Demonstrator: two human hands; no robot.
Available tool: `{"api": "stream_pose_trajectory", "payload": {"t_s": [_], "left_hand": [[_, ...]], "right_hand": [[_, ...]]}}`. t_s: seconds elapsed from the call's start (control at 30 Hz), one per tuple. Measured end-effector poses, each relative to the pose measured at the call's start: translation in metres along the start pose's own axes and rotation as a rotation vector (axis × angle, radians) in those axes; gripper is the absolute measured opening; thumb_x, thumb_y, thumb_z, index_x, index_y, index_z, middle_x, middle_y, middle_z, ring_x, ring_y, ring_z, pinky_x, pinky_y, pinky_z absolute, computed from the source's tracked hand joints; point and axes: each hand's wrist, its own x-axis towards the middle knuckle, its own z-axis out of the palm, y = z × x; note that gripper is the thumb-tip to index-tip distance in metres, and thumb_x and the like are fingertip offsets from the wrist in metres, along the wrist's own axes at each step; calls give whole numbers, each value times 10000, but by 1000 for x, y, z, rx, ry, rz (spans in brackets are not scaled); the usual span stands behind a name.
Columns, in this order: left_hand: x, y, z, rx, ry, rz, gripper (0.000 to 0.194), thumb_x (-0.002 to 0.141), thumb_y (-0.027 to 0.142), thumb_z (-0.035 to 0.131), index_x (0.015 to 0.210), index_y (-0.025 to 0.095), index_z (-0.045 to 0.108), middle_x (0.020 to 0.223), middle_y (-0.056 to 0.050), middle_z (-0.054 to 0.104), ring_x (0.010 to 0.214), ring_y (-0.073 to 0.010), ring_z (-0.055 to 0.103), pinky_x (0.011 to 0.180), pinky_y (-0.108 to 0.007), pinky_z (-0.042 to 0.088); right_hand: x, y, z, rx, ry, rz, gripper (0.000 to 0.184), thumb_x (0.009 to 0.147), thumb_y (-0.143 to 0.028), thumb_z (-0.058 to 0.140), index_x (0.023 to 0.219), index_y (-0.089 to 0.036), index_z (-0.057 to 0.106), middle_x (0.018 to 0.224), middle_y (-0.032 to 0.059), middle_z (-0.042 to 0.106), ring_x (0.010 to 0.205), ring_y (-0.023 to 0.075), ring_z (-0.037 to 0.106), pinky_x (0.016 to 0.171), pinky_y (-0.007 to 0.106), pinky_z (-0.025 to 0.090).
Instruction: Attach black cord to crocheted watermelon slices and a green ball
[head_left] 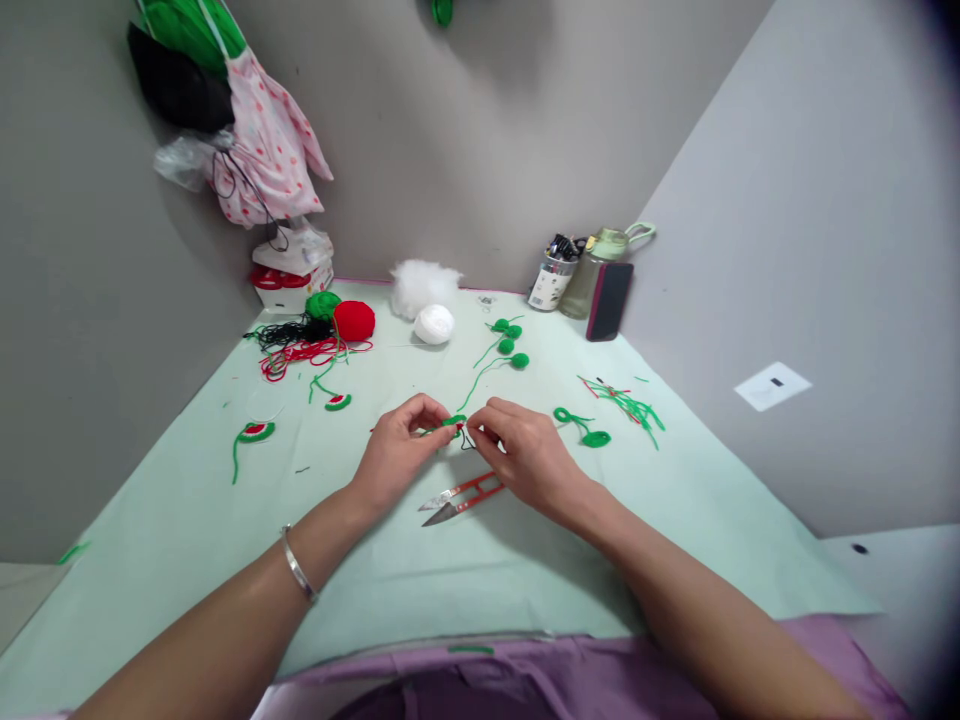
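Left hand (396, 450) pinches the crochet piece (453, 422); right hand (526, 450) is pinched just beside it, whether on the black thread (466, 440) we cannot tell. We judge the piece light, soft, best held by its edge. It sits between both hands, on the snips' (454, 503) far side.

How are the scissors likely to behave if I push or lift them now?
The scissors should feel stiff, as the blades look metal. Lying flat, they would probably slide rather than roll. With the blades spread, they may close if squeezed.
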Motion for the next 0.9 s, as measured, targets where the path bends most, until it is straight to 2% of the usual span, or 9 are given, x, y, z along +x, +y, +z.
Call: {"api": "stream_pose_trajectory", "payload": {"t_s": [0.17, 0.27, 0.4, 0.53, 0.63, 0.73, 0.8, 0.9], "left_hand": [[-8, -5, 7, 287, 49, 315, 79, 850, 218, 600, 776, 191, 593, 792, 1, 575, 772, -146, 576, 759, -292, 493], [-7, -6, 6, 301, 88, 363, 38, 857, 203, 596, 822, 196, 606, 819, -1, 581, 786, -143, 585, 778, -289, 505], [-2, -3, 0, 277, 139, 364, 17, 850, 186, 600, 852, 199, 611, 850, -3, 579, 798, -140, 585, 776, -277, 512], [-3, -1, 2, 235, 112, 339, 11, 841, 198, 613, 844, 199, 624, 852, -8, 589, 810, -145, 590, 780, -278, 508], [-6, 2, 5, 106, 46, 243, 52, 835, 234, 630, 867, 197, 647, 880, -18, 629, 835, -155, 614, 792, -283, 507], [-6, 6, 6, -38, 1, 98, 101, 803, 272, 669, 862, 191, 657, 867, -18, 665, 803, -163, 634, 745, -279, 502], [-5, 8, 5, -86, -28, 37, 122, 780, 281, 693, 852, 187, 662, 843, -12, 676, 768, -158, 634, 717, -270, 492], [-3, 7, 3, -104, -63, 10, 134, 765, 282, 713, 849, 186, 674, 825, -5, 681, 757, -150, 624, 719, -262, 474]], "right_hand": [[-1, 0, 6, 32, -25, 57, 147, 892, -99, 510, 787, -165, 588, 735, 9, 576, 630, 109, 500, 592, 224, 336], [1, -3, 3, 124, -23, 122, 106, 910, -154, 528, 827, -175, 591, 761, 1, 590, 607, 96, 490, 590, 218, 345], [3, -5, -2, 221, -83, 195, 143, 906, -227, 553, 773, -182, 579, 746, -15, 581, 578, 88, 462, 583, 223, 346], [4, -3, 1, 302, -66, 240, 187, 895, -233, 554, 716, -179, 570, 661, -27, 541, 568, 92, 435, 565, 229, 329], [6, 1, -1, 388, 20, 278, 205, 899, -276, 561, 724, -172, 593, 660, -19, 540, 575, 95, 425, 566, 236, 329], [9, 6, -9, 435, 106, 297, 216, 899, -313, 562, 773, -163, 652, 758, 14, 582, 633, 106, 448, 598, 248, 346], [12, 9, -13, 559, 3, 335, 223, 876, -348, 592, 808, -160, 691, 780, 19, 596, 644, 106, 450, 601, 250, 346], [13, 13, -11, 887, -204, 482, 223, 803, -372, 668, 794, -151, 696, 648, -22, 536, 570, 80, 389, 543, 230, 299]]}}
